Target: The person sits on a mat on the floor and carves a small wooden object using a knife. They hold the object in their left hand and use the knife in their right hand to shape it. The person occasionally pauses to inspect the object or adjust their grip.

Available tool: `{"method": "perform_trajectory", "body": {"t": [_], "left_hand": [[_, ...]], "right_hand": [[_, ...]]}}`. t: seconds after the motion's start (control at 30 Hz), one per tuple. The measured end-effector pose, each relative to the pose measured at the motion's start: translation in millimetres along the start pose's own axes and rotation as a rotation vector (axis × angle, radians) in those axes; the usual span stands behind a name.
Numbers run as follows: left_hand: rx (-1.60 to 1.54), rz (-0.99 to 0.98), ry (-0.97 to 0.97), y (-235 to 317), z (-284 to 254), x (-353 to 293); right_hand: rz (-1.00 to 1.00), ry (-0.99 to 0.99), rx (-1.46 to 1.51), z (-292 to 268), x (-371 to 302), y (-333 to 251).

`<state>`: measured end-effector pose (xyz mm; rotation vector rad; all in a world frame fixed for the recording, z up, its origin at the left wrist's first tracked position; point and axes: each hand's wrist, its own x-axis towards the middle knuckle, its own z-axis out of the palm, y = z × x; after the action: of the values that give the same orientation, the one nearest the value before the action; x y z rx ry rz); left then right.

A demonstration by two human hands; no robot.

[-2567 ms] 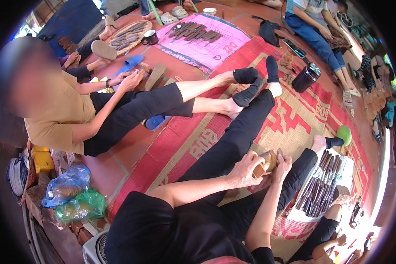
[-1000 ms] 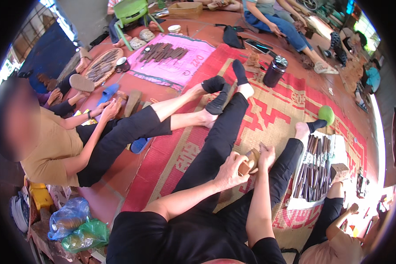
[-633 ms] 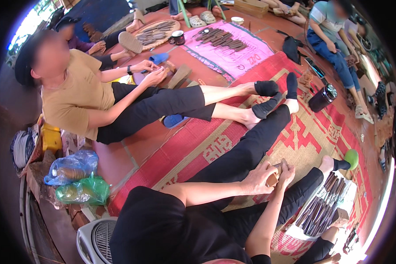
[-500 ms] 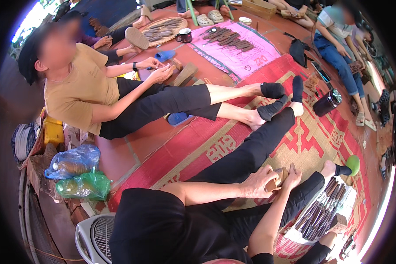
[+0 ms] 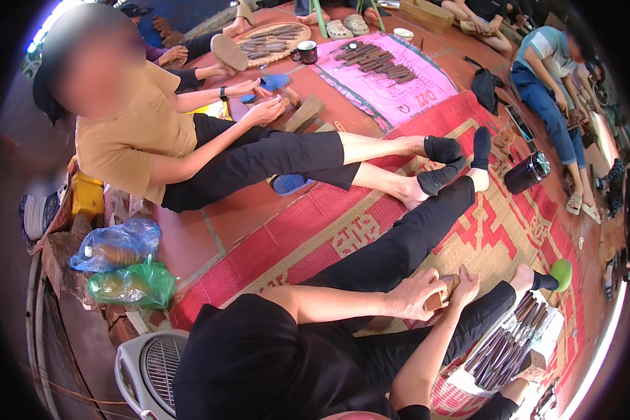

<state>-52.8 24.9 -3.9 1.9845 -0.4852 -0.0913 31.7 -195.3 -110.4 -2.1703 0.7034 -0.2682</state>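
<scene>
My left hand (image 5: 414,294) is closed around a light brown wooden block (image 5: 437,299), over the mat between my outstretched legs. Pressed close to the block's right side is my right hand (image 5: 465,288), its fingers drawn together; what they pinch is too small and hidden to make out. A darker brown bit of wood (image 5: 451,281) shows between the two hands. Beyond my right leg, several slim dark sticks (image 5: 504,343) lie bunched on a white and pink sack (image 5: 469,383).
A co-worker (image 5: 126,140) sits facing me, socked feet near mine. On the red and tan mat (image 5: 308,241) stands a black bottle (image 5: 527,173). Farther off, a pink cloth (image 5: 427,98) and a round basket (image 5: 297,35) bear brown pieces. Plastic bags (image 5: 129,285) and a grey fan (image 5: 129,364) are left.
The whole view has shifted slightly. The co-worker opposite has leaned nearer and parted their hands a little. At far right a seated person bends lower. My hands keep nearly the same hold.
</scene>
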Motion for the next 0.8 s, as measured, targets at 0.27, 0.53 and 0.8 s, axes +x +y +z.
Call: {"method": "perform_trajectory", "body": {"t": [0.27, 0.53, 0.8], "left_hand": [[0.006, 0.01, 0.013, -2.6, 1.7, -1.7], [0.01, 0.058, -0.011, -1.6, 0.5, -4.4], [-0.023, 0.104, -0.019, -2.3, 7.0, -2.8]], "right_hand": [[0.011, -0.294, 0.518, 1.1, -15.4, 3.5], [-0.078, -0.003, -0.111, 1.5, 12.2, 6.4], [-0.043, -0.198, 0.277, 2.3, -3.5, 21.2]]}}
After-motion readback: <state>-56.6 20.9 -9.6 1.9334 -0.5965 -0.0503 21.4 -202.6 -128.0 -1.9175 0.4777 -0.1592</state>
